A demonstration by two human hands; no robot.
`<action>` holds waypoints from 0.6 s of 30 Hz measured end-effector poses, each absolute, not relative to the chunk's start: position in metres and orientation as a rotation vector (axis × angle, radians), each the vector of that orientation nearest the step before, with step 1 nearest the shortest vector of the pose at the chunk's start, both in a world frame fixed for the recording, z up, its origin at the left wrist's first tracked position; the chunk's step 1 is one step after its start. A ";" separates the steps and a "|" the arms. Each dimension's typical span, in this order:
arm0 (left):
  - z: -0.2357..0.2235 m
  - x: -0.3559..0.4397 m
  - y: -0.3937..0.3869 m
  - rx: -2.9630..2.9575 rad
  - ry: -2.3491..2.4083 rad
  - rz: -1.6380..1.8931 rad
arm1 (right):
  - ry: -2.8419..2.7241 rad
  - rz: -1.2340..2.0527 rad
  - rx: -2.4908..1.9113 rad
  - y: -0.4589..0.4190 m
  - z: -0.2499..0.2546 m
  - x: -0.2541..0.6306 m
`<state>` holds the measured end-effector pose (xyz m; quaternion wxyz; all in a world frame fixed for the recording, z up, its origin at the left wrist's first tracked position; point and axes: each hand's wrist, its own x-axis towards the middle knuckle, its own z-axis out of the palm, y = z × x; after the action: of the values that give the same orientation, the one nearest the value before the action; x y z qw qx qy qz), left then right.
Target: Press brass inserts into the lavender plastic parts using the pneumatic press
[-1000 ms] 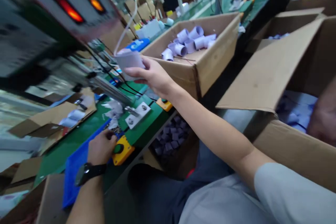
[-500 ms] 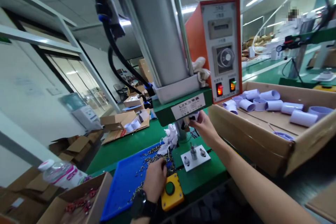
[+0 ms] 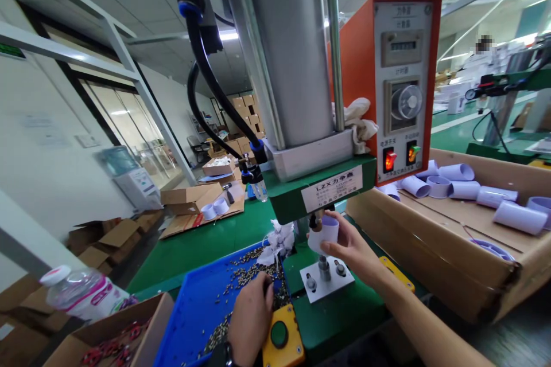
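At the lower centre of the frame, the right hand (image 3: 350,246) has its grip clamped on a short white plastic pipe piece (image 3: 325,234), above the upright silver metal pin (image 3: 324,269) and beneath the green press head (image 3: 321,190). A tilted hold could let the piece catch on the pin; fingers so near the head could be pinched if it dropped. The left hand (image 3: 252,315), beside the yellow button box (image 3: 295,352), could knock its green button; whether its curled grip holds anything, I cannot tell.

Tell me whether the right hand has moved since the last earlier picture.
Yes: the right hand is lower, farther below the green press head and nearer the metal plate.
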<state>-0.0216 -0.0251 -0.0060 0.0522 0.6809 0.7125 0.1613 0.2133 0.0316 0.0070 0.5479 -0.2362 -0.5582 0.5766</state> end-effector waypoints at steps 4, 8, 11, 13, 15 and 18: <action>-0.008 -0.023 -0.025 2.074 2.188 0.475 | -1.461 1.309 -0.571 0.026 0.006 0.211; -0.010 -0.025 -0.024 2.060 2.194 0.480 | -1.590 1.145 -0.688 0.023 0.009 0.213; -0.011 -0.025 -0.024 2.060 2.188 0.484 | -1.603 1.071 -0.718 0.023 0.010 0.216; -0.012 -0.025 -0.025 2.052 2.187 0.480 | -1.619 1.038 -0.733 0.022 0.007 0.217; -0.013 -0.025 -0.024 2.046 2.190 0.471 | -1.686 1.006 -0.775 0.021 0.001 0.218; -0.014 -0.025 -0.024 2.064 2.193 0.470 | -1.780 0.925 -0.870 0.019 -0.009 0.219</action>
<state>-0.0248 -0.0239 -0.0138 0.0468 0.6765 0.7186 0.1540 0.2192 0.0190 -0.0089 0.4596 -0.3533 -0.7230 0.3759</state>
